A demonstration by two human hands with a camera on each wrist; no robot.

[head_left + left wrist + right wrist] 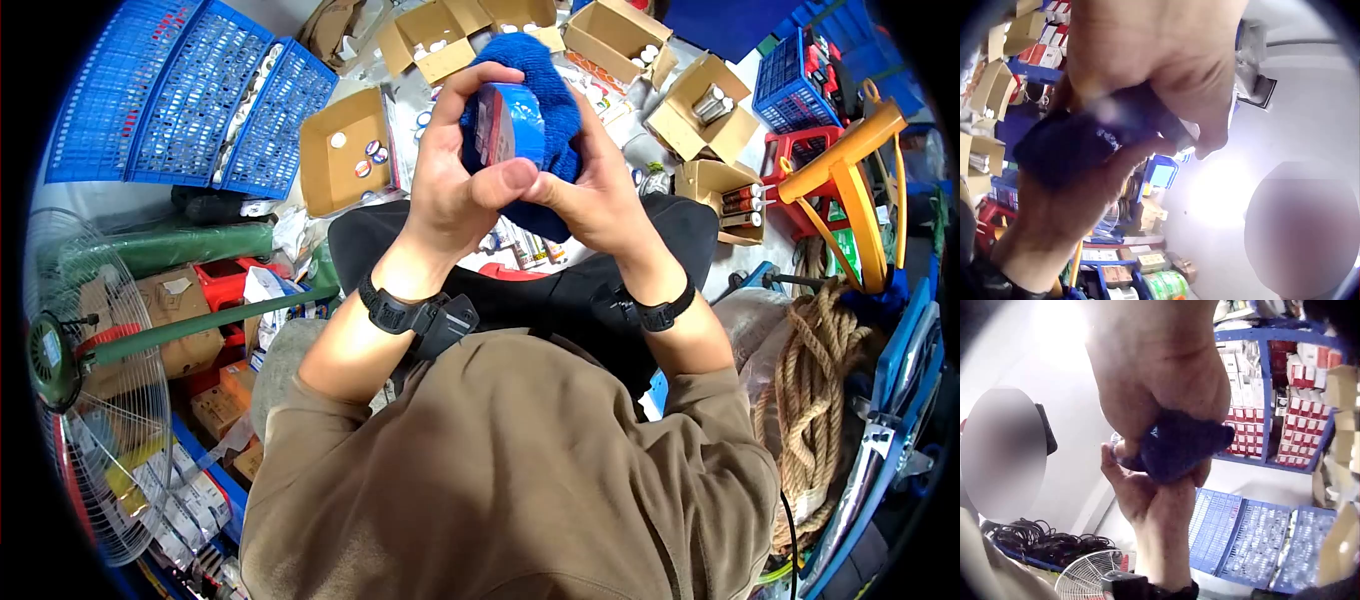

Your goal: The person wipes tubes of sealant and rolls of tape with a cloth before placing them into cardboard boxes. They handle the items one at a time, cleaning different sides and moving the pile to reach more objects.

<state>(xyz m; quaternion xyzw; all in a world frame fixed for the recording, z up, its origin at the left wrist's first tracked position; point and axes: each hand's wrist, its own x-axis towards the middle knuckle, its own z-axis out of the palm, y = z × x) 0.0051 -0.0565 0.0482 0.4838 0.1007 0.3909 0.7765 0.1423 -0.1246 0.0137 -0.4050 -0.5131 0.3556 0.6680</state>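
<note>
Both hands are raised in front of the body around one bundle. In the head view the left hand (447, 165) grips its left side, fingers bent over the top and thumb across the front. From the right, the right hand (597, 190) holds it, its thumb meeting the left thumb low on the front. Between them is a glossy blue item with a printed face (515, 118), perhaps a roll of tape. Behind and around it bunches a dark blue knitted cloth (510, 55). In the right wrist view the blue cloth (1182, 447) shows between the hands.
Open cardboard boxes (312, 150) with small round tins stand on the floor ahead. Another box (745, 228) holds several tubes. Blue plastic crates (150, 115) lean at the left, above a fan (100, 400). Coiled rope (810, 390) and a yellow metal frame (870, 200) are at the right.
</note>
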